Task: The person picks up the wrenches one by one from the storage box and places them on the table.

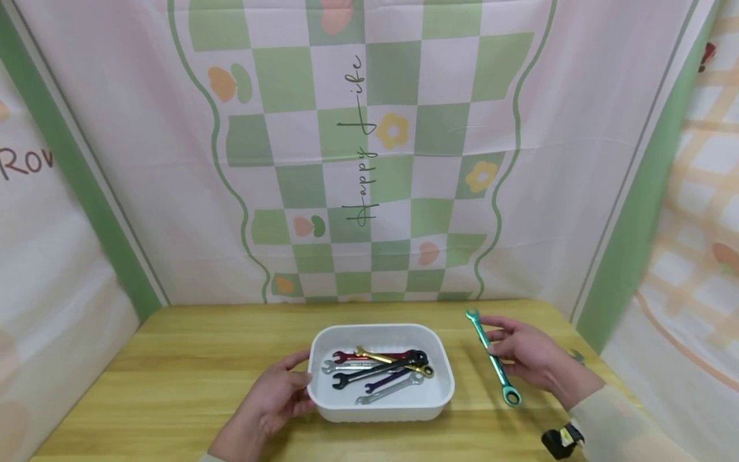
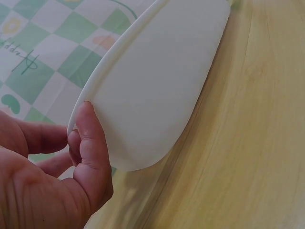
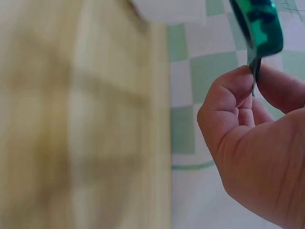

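Green wrench (image 1: 498, 367) pinched at the shank between thumb and bent fingertips of the right hand (image 1: 525, 353), with nothing else in grasp. Could well swivel or slip there: smooth, shiny metal, a small contact area, and both ends hanging free as likely causes. Fingers of the left hand (image 1: 280, 391) bent about the rim at the left end of the white tray (image 1: 381, 415), one pressed to the outer wall. Steadied on that side only, so liable to skid or turn under a careless pull.

Further out, green metal held aslant, apparently above the table (image 1: 185, 366), to the right of the tray and apart from it. Inside the tray, a crossed heap: black wrench (image 1: 375, 370), gold wrench (image 1: 376, 356), red wrench (image 1: 349, 357), purple wrench (image 1: 385, 381), and silver wrenches (image 1: 389, 389). Prone to shift, clatter or snag under any knock, with shanks lying across one another. Just behind the right wrist, a small greyish shape (image 1: 577, 356), mostly hidden, hard to identify; perhaps easy to brush with the sleeve (image 1: 623, 423). Beyond the far edge, a checked curtain (image 1: 450, 70).
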Action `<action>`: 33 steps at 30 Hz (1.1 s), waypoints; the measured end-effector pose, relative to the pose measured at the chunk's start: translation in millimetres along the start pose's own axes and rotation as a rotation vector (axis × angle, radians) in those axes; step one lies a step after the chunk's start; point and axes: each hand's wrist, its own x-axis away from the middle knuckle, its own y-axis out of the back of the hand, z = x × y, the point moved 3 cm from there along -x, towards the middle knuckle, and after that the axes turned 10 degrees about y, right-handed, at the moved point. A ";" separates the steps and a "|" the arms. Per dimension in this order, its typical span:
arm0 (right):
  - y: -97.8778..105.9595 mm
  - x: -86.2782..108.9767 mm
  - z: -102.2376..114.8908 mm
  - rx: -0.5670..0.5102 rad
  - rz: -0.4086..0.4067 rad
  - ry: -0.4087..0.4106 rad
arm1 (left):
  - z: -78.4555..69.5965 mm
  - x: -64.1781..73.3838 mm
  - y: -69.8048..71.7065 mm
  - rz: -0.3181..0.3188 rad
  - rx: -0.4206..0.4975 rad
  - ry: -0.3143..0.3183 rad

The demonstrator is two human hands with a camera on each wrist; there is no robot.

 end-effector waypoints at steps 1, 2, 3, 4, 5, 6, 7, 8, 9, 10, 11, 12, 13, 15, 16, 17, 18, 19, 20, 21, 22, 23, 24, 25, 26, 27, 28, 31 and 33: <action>2.8 2.5 -3.1 0.007 -0.001 -0.002 | 0.0 0.0 0.1 0.000 -0.001 -0.001; 5.4 5.2 -6.3 0.015 0.005 0.000 | 0.0 0.0 0.2 0.001 -0.001 -0.002; 7.8 7.8 -9.6 0.020 0.007 -0.003 | 0.0 0.0 0.3 0.002 0.000 -0.002; 10.1 10.5 -13.5 0.025 0.012 -0.003 | 0.0 -0.2 0.3 0.003 0.001 -0.003; 11.9 13.3 -17.2 0.031 0.015 -0.003 | 0.0 -0.3 0.3 0.004 0.001 -0.003; 13.5 16.1 -20.8 0.038 0.020 -0.004 | 0.0 -0.4 0.3 0.004 0.002 -0.003; 14.6 19.3 -24.5 0.053 0.026 -0.006 | 0.0 -0.5 0.3 0.004 0.002 -0.002; 15.6 22.2 -28.3 0.063 0.032 -0.011 | 0.0 -0.6 0.3 0.004 0.002 0.000; 16.6 25.1 -32.0 0.074 0.032 -0.017 | 0.0 -0.6 0.3 0.004 0.004 0.001; 17.5 27.9 -35.2 0.089 0.030 -0.023 | 0.0 -0.6 0.3 0.003 0.003 0.002; 18.6 30.8 -38.2 0.104 0.026 -0.027 | 0.0 -0.6 0.3 0.002 0.003 0.004; 20.0 33.4 -41.0 0.120 0.016 -0.033 | 0.0 -0.5 0.2 0.002 0.003 0.005; 21.6 35.9 -43.4 0.139 -0.002 -0.038 | 0.0 -0.4 0.2 0.003 0.002 0.005; 26.2 39.8 -46.9 0.192 -0.045 -0.037 | 0.0 -0.1 0.1 0.001 0.001 0.006; 28.9 41.7 -48.3 0.224 -0.062 -0.033 | 0.0 0.1 0.0 0.000 -0.001 0.006; 31.5 43.4 -49.3 0.258 -0.079 -0.027 | 0.1 0.1 0.0 -0.001 -0.002 0.007; 34.0 44.9 -49.9 0.291 -0.090 -0.022 | 0.1 0.2 -0.1 -0.002 -0.002 0.007; 36.4 46.7 -50.0 0.323 -0.095 -0.019 | 0.2 0.2 0.0 -0.003 -0.003 0.008; 39.2 48.0 -50.3 0.355 -0.095 -0.014 | 0.3 0.2 0.0 -0.004 -0.003 0.008; 41.7 49.4 -50.5 0.377 -0.093 -0.015 | 0.4 0.0 0.0 -0.005 -0.003 0.008; 44.1 50.7 -50.8 0.392 -0.090 -0.019 | 0.5 -0.1 0.1 -0.005 -0.003 0.007; 46.5 51.9 -50.9 0.408 -0.091 -0.021 | 0.6 -0.4 0.2 -0.004 -0.002 0.006; 48.8 52.9 -51.0 0.418 -0.089 -0.025 | 0.7 -0.6 0.2 -0.003 -0.001 0.004; 51.2 53.6 -51.3 0.429 -0.096 -0.035 | 0.8 -0.7 0.3 -0.002 0.000 0.004; 53.6 54.2 -51.4 0.444 -0.103 -0.040 | 0.9 -0.9 0.4 -0.002 0.001 0.003; 55.5 54.6 -51.5 0.460 -0.109 -0.045 | 1.0 -0.9 0.5 -0.002 0.002 0.003; 57.2 55.1 -51.3 0.479 -0.118 -0.045 | 1.1 -1.0 0.6 -0.002 0.003 0.003; 62.0 55.5 -50.5 0.547 -0.133 -0.047 | 1.5 -1.1 0.9 -0.004 0.005 0.006; 65.0 55.6 -49.1 0.591 -0.143 -0.039 | 1.5 -1.1 0.9 -0.003 0.005 0.006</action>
